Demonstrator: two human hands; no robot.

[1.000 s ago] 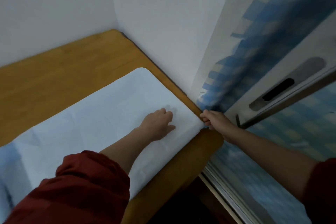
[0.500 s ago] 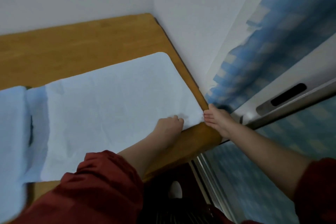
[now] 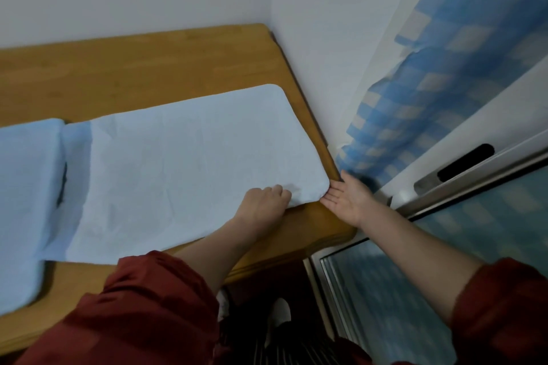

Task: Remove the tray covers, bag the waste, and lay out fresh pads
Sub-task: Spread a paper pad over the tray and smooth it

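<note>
Wooden corner surface point(image 3: 148, 74) against white walls carries pale blue rectangular pad point(image 3: 184, 163), lying flat near the front edge. Risk: an uneven tug could wrinkle it or drag the corner overboard. Left hand point(image 3: 264, 201) fingers curled at near edge, probably pinching it. Right hand point(image 3: 348, 201) spread flat, fingertips point(image 3: 327, 195) touching pad's corner.

Dim, even light; soft blur and wide-angle bending at edges
</note>
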